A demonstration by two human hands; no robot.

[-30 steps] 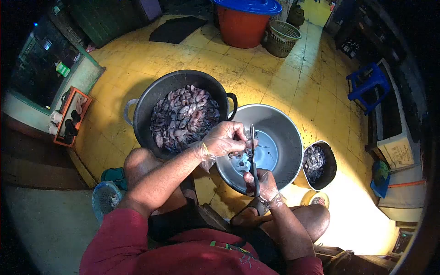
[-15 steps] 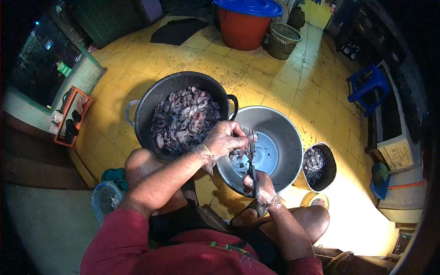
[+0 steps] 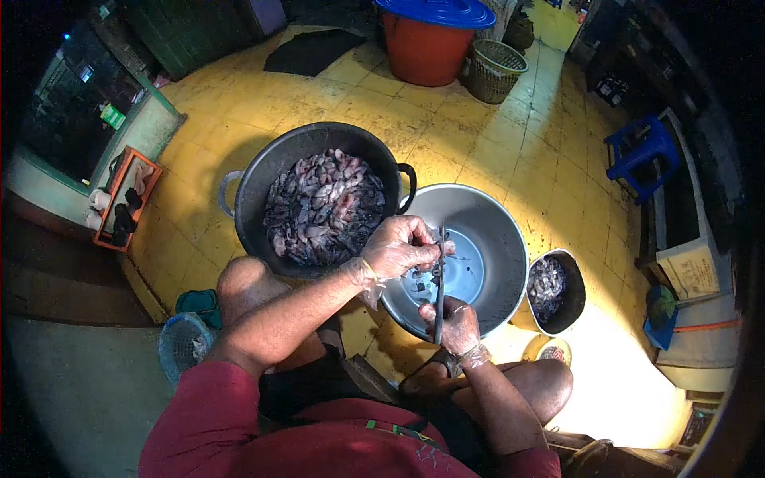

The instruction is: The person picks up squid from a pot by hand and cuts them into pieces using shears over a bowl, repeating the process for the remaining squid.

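Observation:
My left hand (image 3: 400, 247), in a clear plastic glove, pinches a small pale squid (image 3: 449, 248) over the grey basin (image 3: 498, 275). My right hand (image 3: 457, 327), gloved too, is closed around the handles of dark scissors (image 3: 440, 279). Their blades point away from me and lie across the squid beside my left fingertips. Some dark bits and inky liquid show on the bottom of the grey basin. To the left, a black tub (image 3: 253, 171) with two handles holds a heap of purplish squid (image 3: 323, 203). A smaller container (image 3: 575, 299) on the right holds pale, cut-looking pieces (image 3: 546, 285).
A red bin (image 3: 426, 52) with a blue lid and a wicker-like basket (image 3: 496, 72) stand at the back. A blue stool (image 3: 644, 155) is on the right. A blue mesh basket (image 3: 177, 346) sits by my left knee on the yellow tiled floor (image 3: 446, 143).
The scissors have turned edge-on, and their blades now lie across the squid. My left hand has moved slightly, and the squid end sticks out further to the right of the blades.

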